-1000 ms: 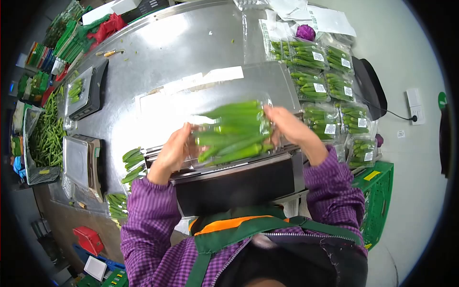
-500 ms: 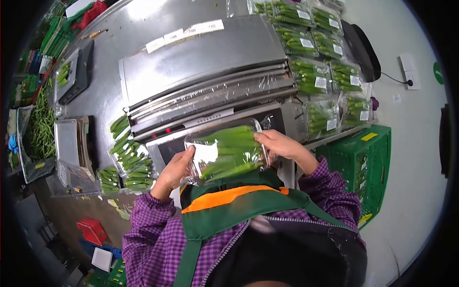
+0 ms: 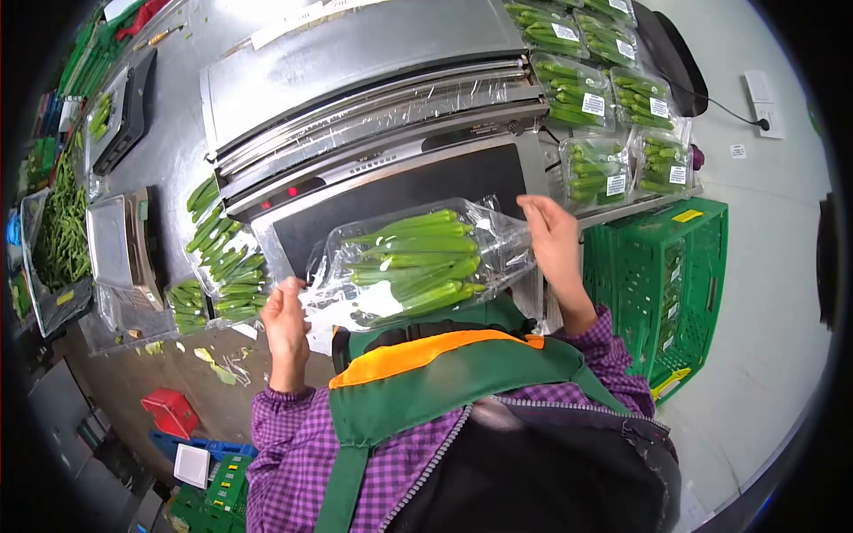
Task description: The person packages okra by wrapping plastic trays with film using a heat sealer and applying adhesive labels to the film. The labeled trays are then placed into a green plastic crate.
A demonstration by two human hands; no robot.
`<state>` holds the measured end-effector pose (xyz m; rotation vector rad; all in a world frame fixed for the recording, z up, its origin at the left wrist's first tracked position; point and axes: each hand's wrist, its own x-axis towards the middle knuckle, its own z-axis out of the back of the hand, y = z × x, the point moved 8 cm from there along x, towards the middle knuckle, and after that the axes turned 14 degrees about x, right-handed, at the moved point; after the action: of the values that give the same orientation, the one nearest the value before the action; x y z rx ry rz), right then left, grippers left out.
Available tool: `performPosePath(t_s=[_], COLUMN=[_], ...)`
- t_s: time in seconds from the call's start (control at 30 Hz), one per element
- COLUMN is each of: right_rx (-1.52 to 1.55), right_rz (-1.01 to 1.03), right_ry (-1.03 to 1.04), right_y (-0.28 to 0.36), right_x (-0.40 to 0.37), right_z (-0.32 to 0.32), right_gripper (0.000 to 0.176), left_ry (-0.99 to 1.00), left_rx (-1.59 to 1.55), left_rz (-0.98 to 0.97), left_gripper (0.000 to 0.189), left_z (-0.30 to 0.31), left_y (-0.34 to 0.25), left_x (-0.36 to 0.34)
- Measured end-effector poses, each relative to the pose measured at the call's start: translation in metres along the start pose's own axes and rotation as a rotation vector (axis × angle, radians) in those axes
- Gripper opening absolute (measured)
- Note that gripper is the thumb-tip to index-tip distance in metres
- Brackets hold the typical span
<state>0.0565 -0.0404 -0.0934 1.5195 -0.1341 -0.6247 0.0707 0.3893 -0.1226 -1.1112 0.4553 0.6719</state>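
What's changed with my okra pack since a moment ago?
The okra pack has moved toward your apron. Your left hand and right hand have spread outward from its ends, drawing the film out both ways. The labelled packs stayed beside the wrapping machine.

Likely produce-packing room: film wrapper [image 3: 373,133], scales [image 3: 114,242], green crate [image 3: 626,289].

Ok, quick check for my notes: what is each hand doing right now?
Left hand: closed, pinching the clear film at one end of the pack of green pods.
Right hand: closed, pinching the clear film at the other end.
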Motion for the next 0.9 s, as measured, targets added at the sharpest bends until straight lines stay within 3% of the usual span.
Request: performPosePath(t_s=[0.07, 0.1, 0.17, 0.23, 0.3, 0.33, 0.37, 0.47, 0.6, 0.63, 0.67, 0.7, 0.77, 0.83, 0.87, 0.9], right_rx=[-0.071, -0.149, -0.320, 0.075, 0.489, 0.506, 0.449, 0.176, 0.058, 0.163, 0.385, 0.666, 1.214, 1.524, 1.607, 1.608], right_rz=[-0.058, -0.249, -0.338, -0.071, -0.440, -0.766, -0.746, -0.404, -0.012, -0.054, -0.187, -0.328, -0.494, -0.510, -0.500, -0.502], right_ry=[0.062, 0.165, 0.332, 0.624, 0.566, 0.733, 0.825, 1.074, 1.194, 1.182, 1.133, 1.068, 0.966, 0.938, 0.946, 0.953], right_y=[-0.043, -0.065, -0.131, -0.091, -0.137, -0.171, -0.167, -0.153, -0.130, -0.112, -0.090, -0.066, -0.024, 0.013, 0.027, 0.041], right_x=[-0.014, -0.024, -0.033, -0.046, -0.079, -0.094, -0.106, -0.141, -0.161, -0.159, -0.152, -0.142, -0.122, -0.098, -0.087, -0.088], right_z=[0.011, 0.005, -0.010, -0.073, -0.083, -0.083, -0.079, -0.067, -0.053, -0.053, -0.063, -0.077, -0.132, -0.172, -0.180, -0.174], right_gripper=[0.019, 0.020, 0.023, 0.028, 0.041, 0.048, 0.049, 0.050, 0.053, 0.055, 0.056, 0.058, 0.062, 0.065, 0.067, 0.067], left_ry=[0.087, 0.163, 0.205, 0.124, 0.443, 0.562, 0.633, 0.717, 0.554, 0.554, 0.252, 0.228, 0.384, 0.707, 0.759, 0.752], left_rx=[0.129, 0.205, 0.390, 0.494, 0.382, 0.318, 0.251, 0.043, -0.225, -0.515, -0.527, -0.530, 0.051, 0.299, -0.167, -0.166], left_rz=[0.133, 0.204, -0.268, -1.065, -1.017, -0.959, -0.914, -0.908, -1.002, -0.705, -0.370, -0.632, -0.927, -0.415, -0.352, -0.355], left_gripper=[0.025, 0.025, 0.024, 0.024, 0.025, 0.026, 0.026, 0.029, 0.031, 0.037, 0.043, 0.046, 0.051, 0.055, 0.056, 0.056], left_z=[-0.013, -0.023, -0.062, -0.101, -0.118, -0.125, -0.127, -0.129, -0.099, -0.082, -0.051, -0.046, -0.048, -0.053, -0.073, -0.076], left_y=[0.051, 0.078, 0.105, 0.133, 0.115, 0.101, 0.084, 0.019, -0.066, -0.098, -0.078, -0.111, -0.119, -0.050, -0.058, -0.056], left_x=[0.004, 0.006, 0.035, 0.042, 0.018, 0.007, -0.006, -0.030, -0.045, -0.074, -0.058, -0.097, -0.124, -0.092, -0.103, -0.107])
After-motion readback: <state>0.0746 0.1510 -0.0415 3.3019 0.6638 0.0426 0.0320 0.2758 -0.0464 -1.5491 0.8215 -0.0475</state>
